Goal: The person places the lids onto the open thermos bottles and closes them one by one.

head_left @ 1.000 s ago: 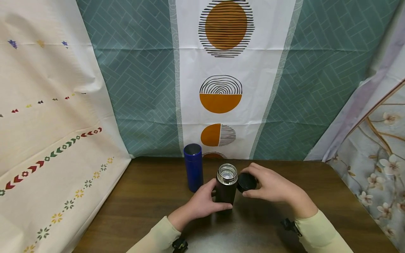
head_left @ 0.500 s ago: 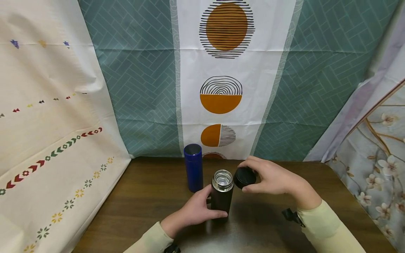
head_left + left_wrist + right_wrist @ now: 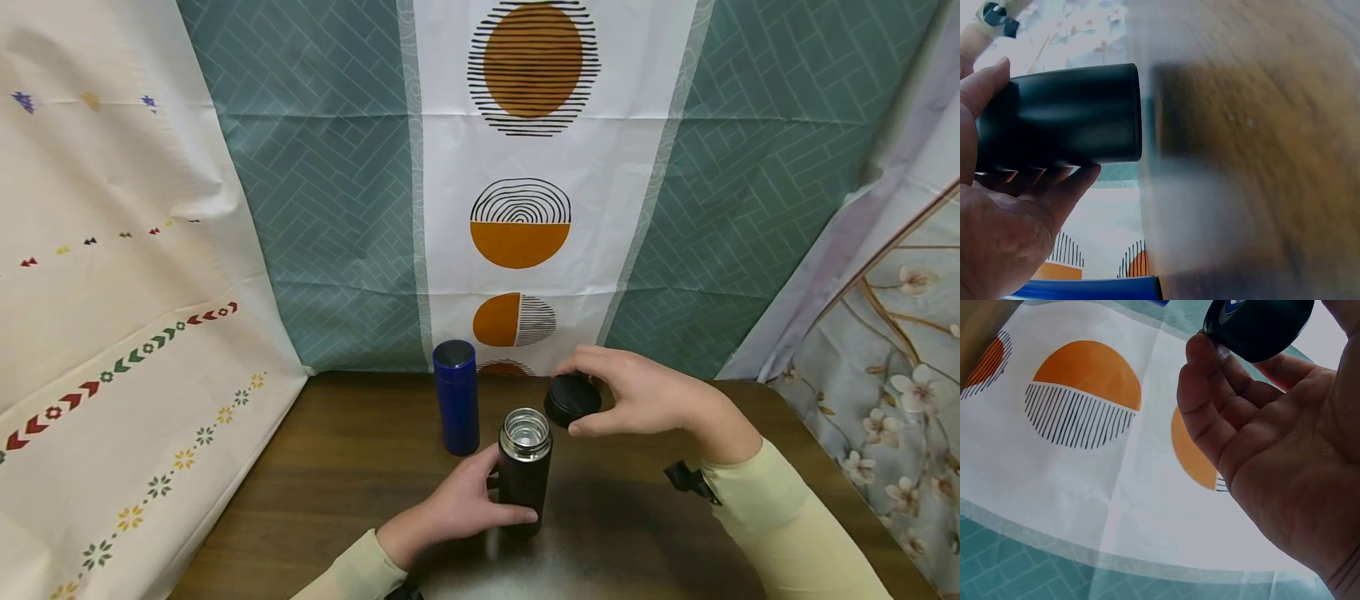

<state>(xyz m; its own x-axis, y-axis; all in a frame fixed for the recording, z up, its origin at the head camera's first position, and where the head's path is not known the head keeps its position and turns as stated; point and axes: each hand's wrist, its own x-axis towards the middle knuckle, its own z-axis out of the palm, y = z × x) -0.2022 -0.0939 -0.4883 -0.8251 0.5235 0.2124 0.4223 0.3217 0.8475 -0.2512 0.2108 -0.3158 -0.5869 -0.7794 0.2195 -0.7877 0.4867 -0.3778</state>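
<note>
My left hand (image 3: 461,504) grips a black thermos bottle (image 3: 523,479), thumb along its near side. The bottle stands nearly upright, its bare steel threaded mouth (image 3: 526,432) facing up. In the left wrist view the bottle's base (image 3: 1129,112) is close to the tabletop; whether it touches cannot be told. Between fingers and thumb, my right hand (image 3: 648,396) holds a round black lid (image 3: 573,400), just right of and beyond the mouth, apart from it. The right wrist view shows the lid (image 3: 1263,328) at the fingertips, part of its underside visible.
A blue tumbler (image 3: 457,408) with an uncovered top stands upright behind my left hand. The brown wooden table (image 3: 360,433) carries these things. A teal and white cloth (image 3: 337,208) hangs at the back, with a cream cloth (image 3: 135,333) left and a floral one (image 3: 892,417) right.
The black bottle has shifted slightly left and toward me in my left hand. My right hand has lifted the lid up and a little left. The blue tumbler stays put.
</note>
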